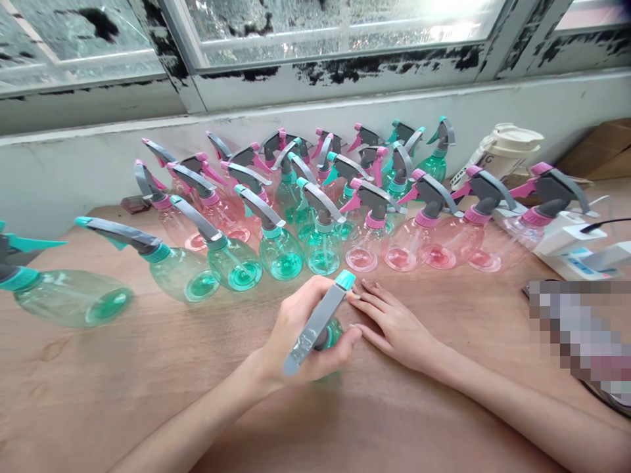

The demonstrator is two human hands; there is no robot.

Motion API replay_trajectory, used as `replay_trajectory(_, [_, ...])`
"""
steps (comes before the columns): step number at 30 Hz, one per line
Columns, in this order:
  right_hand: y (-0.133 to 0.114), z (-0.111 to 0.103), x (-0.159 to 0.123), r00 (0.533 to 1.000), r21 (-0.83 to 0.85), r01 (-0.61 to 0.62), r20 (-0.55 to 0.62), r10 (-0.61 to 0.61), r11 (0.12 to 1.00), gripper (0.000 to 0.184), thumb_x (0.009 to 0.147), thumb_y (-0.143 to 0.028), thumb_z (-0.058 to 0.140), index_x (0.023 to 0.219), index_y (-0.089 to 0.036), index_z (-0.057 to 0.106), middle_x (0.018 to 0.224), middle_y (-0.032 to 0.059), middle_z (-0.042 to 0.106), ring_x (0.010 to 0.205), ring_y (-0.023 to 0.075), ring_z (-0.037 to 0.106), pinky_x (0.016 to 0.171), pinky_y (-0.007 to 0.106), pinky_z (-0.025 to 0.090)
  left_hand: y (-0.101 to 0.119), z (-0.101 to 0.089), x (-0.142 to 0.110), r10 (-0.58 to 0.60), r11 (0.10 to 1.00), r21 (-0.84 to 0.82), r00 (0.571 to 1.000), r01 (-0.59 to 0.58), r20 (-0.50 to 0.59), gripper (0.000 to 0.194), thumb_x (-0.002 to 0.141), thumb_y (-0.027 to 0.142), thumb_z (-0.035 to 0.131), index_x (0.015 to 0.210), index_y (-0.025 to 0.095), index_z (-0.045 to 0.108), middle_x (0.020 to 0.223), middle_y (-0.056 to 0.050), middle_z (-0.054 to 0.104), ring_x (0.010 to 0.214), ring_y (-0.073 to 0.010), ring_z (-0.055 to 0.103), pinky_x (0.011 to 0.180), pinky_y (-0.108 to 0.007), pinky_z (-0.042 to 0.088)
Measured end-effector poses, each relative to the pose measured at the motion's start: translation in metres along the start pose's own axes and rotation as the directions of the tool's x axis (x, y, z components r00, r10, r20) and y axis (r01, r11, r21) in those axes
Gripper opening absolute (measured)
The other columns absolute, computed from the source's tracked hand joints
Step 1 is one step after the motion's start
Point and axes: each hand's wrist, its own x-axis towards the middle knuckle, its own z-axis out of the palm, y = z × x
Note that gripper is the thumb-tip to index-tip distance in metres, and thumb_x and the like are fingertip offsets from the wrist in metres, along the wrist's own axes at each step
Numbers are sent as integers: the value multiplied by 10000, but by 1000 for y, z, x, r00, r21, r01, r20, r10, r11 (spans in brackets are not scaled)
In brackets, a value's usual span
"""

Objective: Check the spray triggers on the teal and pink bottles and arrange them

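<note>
My left hand (300,322) is wrapped round the neck of a green spray bottle (320,315), whose grey top and teal nozzle tip point away from me. Much of its body is hidden under the hand and the spray head. Just to the right, my right hand (394,322) lies flat on the table, fingers stretched toward the held bottle, with nothing in it. Beyond both hands stands a front row of spray bottles: green ones, such as a green bottle (280,256), on the left and pink ones, such as a pink bottle (362,246), on the right.
More pink and green bottles crowd behind, up to the white wall (64,171) below the window. One green bottle (73,299) stands far left. At right are a cream cup (510,148), a white power strip (566,246), a cardboard box (599,154) and a pixelated object (582,335).
</note>
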Motion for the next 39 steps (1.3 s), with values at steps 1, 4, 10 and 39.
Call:
replay_trajectory(1, [0,0,0,1000,4,1,-5,-1,1000,427,946,-311,510,1344,-163,552,1429,143,524,1379,301,419,1120,556,376,0,0,1,-4,1000,-5,1000,4,13,273,766,220,621,1034,199,574,932,-55,658,829,-209,665,786,-347,559])
replay_trajectory(4, [0,0,0,1000,-1,5,-8,-5,1000,428,946,-316,518,1338,-150,556,1428,154,523,1378,303,420,1125,553,371,1,0,2,-9,1000,-17,999,10,42,376,779,158,557,1154,185,567,1113,-104,656,1021,-244,648,921,-388,527])
replay_trajectory(10, [0,0,0,1000,-16,14,6,-14,1000,434,952,-326,513,1344,-141,544,1438,151,512,1391,301,399,1128,553,367,-1,2,0,12,1000,-23,1000,-11,29,476,780,130,544,1254,178,525,1245,-134,616,1162,-277,592,1003,-446,487])
replay_trajectory(39, [0,-1,0,1000,0,-7,10,7,1000,434,942,-335,530,1343,-171,552,1432,131,525,1383,303,412,1125,559,370,-4,4,-5,-16,996,-92,1000,15,-3,419,715,120,581,1110,229,493,968,-53,645,869,-211,646,766,-352,556])
